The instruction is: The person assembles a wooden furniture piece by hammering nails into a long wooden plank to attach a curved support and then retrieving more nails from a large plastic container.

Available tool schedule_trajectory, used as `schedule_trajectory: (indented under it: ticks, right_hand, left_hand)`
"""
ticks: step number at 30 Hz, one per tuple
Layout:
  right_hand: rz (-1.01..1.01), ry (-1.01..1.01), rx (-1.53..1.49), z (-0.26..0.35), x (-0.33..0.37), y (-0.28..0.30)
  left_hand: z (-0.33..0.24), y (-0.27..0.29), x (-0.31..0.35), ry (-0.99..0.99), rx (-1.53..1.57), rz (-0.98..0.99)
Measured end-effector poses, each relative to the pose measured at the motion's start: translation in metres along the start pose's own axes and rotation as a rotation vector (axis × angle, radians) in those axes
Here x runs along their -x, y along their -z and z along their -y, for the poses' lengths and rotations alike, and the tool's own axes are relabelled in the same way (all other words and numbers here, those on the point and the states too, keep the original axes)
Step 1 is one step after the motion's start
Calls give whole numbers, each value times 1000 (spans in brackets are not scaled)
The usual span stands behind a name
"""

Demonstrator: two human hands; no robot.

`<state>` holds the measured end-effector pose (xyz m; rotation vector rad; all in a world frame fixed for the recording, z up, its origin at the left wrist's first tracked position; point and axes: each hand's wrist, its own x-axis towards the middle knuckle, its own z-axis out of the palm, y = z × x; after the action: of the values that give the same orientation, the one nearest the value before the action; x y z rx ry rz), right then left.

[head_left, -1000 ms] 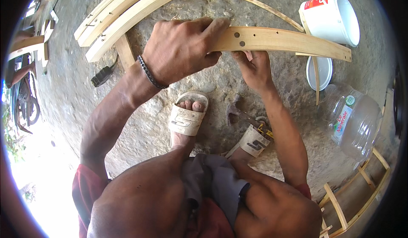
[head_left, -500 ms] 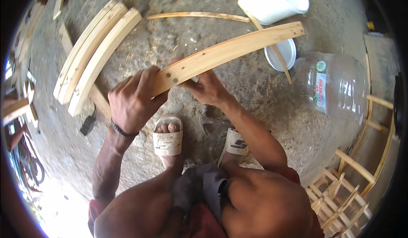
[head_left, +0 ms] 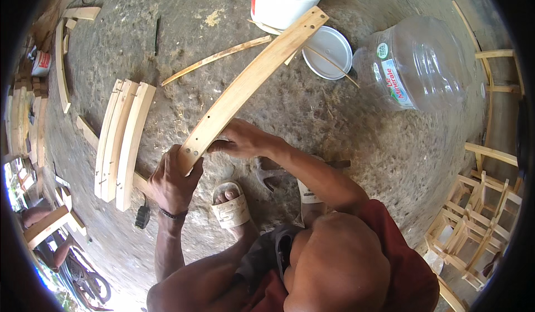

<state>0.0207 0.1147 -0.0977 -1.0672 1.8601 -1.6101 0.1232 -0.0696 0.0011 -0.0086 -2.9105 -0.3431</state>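
A long curved pale wooden slat (head_left: 253, 81) with small holes near its ends runs from lower left up to the white bucket. My left hand (head_left: 170, 181) grips its near end from below. My right hand (head_left: 242, 140) pinches the slat's lower edge just beside the left hand. Under the right forearm a claw hammer (head_left: 267, 172) lies on the ground. My feet in pale sandals (head_left: 231, 209) rest on the concrete below the hands.
A stack of three curved slats (head_left: 122, 142) lies at the left. A white bucket (head_left: 287, 0), a round white lid (head_left: 331, 53) and a big clear plastic water jug (head_left: 418, 67) sit at the top. Small wooden frames (head_left: 473, 228) stand at the right. A thin wood strip (head_left: 214, 60) lies nearby.
The slat has swung steeper, its far end now up by the bucket. Both hands shifted down to its near end, and the view turned left.
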Motion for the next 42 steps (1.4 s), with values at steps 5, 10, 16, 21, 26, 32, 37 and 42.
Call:
schedule_trajectory:
  ticks: [5,10,16,21,26,32,37,42]
  right_hand:
    - [29,-156,217,-6,1,14]
    - [-601,-531,771,-71,58,106]
    - [-759,-382,1217,-100,95,166]
    - [-688,-420,1429,-109,107,209]
    - [-558,-372,1306,-85,104,225]
    - [-436,-368,1332,-112,107,221]
    - [-566,-317,1165,-57,79,215]
    - [-899,-321,776,20,111,209]
  left_hand:
    - [0,8,-8,15,-46,69]
    - [0,12,-7,4,-38,67]
    - [-1,11,-3,31,-2,64]
    - [6,13,1,77,2,66]
    - [11,16,0,65,-34,46]
    - [8,16,2,56,-3,70]
    - [14,20,15,67,6,41]
    - [12,19,8,24,-50,40]
